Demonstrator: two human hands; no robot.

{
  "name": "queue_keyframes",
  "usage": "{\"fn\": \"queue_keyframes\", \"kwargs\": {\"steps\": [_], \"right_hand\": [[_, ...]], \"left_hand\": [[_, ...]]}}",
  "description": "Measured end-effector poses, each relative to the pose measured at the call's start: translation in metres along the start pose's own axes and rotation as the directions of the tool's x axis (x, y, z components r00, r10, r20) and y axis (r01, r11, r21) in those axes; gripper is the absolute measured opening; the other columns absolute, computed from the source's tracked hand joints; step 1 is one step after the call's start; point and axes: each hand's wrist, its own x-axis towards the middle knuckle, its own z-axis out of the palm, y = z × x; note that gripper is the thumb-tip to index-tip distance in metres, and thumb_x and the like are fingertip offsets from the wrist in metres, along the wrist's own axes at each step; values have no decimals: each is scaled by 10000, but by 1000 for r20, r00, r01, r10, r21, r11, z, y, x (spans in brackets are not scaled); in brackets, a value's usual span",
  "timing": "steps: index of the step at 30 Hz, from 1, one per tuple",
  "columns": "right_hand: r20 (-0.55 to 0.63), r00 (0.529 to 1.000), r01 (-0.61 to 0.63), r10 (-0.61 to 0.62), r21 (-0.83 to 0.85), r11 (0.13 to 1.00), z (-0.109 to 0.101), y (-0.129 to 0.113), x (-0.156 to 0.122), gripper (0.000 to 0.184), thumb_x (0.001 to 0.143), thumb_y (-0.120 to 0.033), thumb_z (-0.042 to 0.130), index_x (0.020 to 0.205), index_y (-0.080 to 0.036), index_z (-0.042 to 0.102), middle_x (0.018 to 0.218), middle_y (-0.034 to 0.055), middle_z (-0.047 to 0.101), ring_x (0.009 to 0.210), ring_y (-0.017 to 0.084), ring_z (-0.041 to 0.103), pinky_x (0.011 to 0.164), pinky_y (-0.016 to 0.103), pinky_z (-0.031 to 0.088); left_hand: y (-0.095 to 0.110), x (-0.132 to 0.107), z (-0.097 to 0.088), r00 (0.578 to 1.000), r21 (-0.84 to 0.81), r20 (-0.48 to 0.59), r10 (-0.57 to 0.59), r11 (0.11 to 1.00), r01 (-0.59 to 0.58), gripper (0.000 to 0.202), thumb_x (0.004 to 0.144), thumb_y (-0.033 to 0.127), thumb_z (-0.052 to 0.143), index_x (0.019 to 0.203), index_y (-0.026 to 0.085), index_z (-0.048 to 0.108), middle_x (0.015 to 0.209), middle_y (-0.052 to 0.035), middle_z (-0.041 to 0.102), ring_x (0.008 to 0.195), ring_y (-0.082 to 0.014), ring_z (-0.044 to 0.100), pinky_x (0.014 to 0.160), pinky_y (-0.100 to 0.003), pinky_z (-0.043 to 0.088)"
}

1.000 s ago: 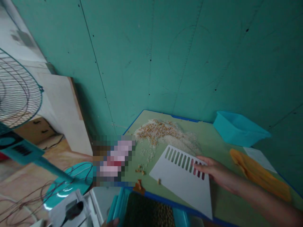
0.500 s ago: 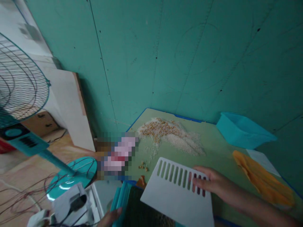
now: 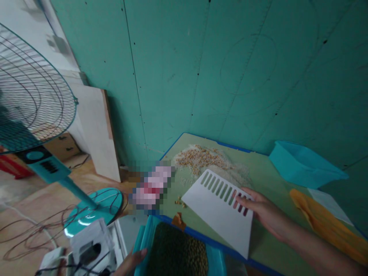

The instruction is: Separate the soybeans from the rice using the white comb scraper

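Observation:
My right hand (image 3: 263, 212) grips a white slotted plastic board (image 3: 218, 209) by its right edge, fingers showing through the slots, holding it tilted over the green table (image 3: 267, 180). A heap of white grains mixed with yellowish beans (image 3: 205, 161) lies at the table's far left corner, just beyond the board. My left hand (image 3: 130, 262) grips the left rim of a teal tray of dark green beans (image 3: 178, 255), held just below the table's front edge.
A teal bin (image 3: 304, 161) stands at the back right by the green wall. An orange cloth (image 3: 327, 226) and a white sheet (image 3: 329, 201) lie at the right. A teal standing fan (image 3: 34, 126), cables and a white box (image 3: 89, 245) occupy the floor at left.
The board swung toward the table's front edge over the tray, then back up toward the grain heap. My left hand came into view on the tray's rim.

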Motion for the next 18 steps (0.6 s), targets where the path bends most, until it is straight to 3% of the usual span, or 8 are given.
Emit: {"fn": "queue_keyframes", "kwargs": {"steps": [3, 7, 11, 15, 18], "right_hand": [[5, 1000, -28, 28, -20, 999, -1, 0, -3, 354, 666, -481, 691, 847, -184, 628, 682, 2, 652, 624, 152, 590, 609, 267, 412], [24, 1000, -2, 3, -27, 1000, 1, -3, -8, 326, 675, -464, 694, 813, -178, 621, 660, -10, 639, 607, 135, 573, 595, 253, 394], [40, 999, -12, 12, -1, 1000, 3, -3, -9, 337, 660, -463, 710, 801, -171, 616, 658, -10, 646, 604, 124, 561, 592, 245, 388], [44, 998, -35, 34, 19, 999, 5, 1, -6, 382, 622, -476, 733, 819, -167, 624, 650, -7, 657, 586, 120, 557, 579, 242, 381], [65, 998, -17, 16, 24, 1000, 8, 1, -5, 365, 632, -473, 730, 801, -167, 624, 647, -10, 657, 586, 115, 554, 577, 239, 379]], "left_hand": [[-3, -2, 4, 998, -55, 52, 19, 998, -16, 719, 560, 696, 593, 1096, 219, 636, 927, -64, 771, 920, -350, 669, 760, -491, 506], [1, -5, 5, 996, -111, 89, -16, 994, 26, 794, 370, 588, 726, 1090, 258, 661, 801, -32, 798, 925, -427, 661, 667, -482, 540], [3, -8, 2, 994, -157, 103, -32, 986, 48, 700, 414, 486, 775, 1073, 272, 671, 770, -7, 798, 935, -426, 660, 684, -466, 548], [0, -7, 2, 993, -190, 118, -10, 981, 32, 536, 604, 428, 747, 1060, 162, 653, 832, -66, 787, 851, -329, 698, 755, -494, 535], [0, -6, 4, 993, -211, 113, -20, 976, 44, 384, 728, 408, 677, 1015, 154, 656, 861, -66, 770, 843, -299, 693, 749, -491, 536]]}}
